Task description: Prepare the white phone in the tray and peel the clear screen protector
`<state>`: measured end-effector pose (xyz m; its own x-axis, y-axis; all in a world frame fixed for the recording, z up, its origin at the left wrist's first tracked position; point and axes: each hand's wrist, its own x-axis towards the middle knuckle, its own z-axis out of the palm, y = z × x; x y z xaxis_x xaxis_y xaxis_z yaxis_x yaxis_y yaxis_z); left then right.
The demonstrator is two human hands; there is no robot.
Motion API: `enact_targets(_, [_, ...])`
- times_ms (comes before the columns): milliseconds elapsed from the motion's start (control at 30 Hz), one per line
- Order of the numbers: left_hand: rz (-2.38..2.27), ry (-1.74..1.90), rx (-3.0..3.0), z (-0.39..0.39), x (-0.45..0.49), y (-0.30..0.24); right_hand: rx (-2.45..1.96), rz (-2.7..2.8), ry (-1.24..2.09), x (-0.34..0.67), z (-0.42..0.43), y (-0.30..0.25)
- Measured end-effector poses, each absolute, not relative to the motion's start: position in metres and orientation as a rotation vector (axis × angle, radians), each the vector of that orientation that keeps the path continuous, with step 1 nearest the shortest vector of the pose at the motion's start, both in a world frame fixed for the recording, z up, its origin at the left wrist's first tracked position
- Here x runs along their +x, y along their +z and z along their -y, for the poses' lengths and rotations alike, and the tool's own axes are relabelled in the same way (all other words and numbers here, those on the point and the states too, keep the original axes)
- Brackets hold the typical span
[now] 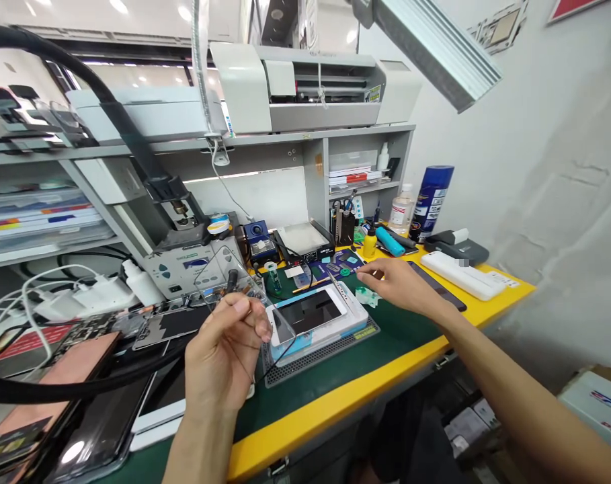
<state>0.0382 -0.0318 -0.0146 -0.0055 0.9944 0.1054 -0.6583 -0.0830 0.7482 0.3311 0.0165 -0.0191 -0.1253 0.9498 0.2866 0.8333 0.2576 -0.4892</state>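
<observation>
Head view is showing a cluttered green bench under shelves; left hand is pinching a clear film, right hand is gripping tweezers, tips blurred.

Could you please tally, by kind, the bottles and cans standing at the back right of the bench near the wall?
Blue spray can: 1
Clear bottle with white cap: 1
Small yellow bottle: 1
Total: 3
The right hand reaches in front of them, touching none; the left hand holds a clear film.
</observation>
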Motion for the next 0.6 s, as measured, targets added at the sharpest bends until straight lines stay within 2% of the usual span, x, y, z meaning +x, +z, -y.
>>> enact_targets(433, [-0.702,1.646,0.768,0.029,0.036,-0.012,-1.652,1.919,0.565,0.289,-0.064,-0.042])
enact_targets(600, [-0.825,1.538,0.922,0.028,0.036,-0.019,-1.544,1.726,0.722,0.29,-0.059,-0.04])
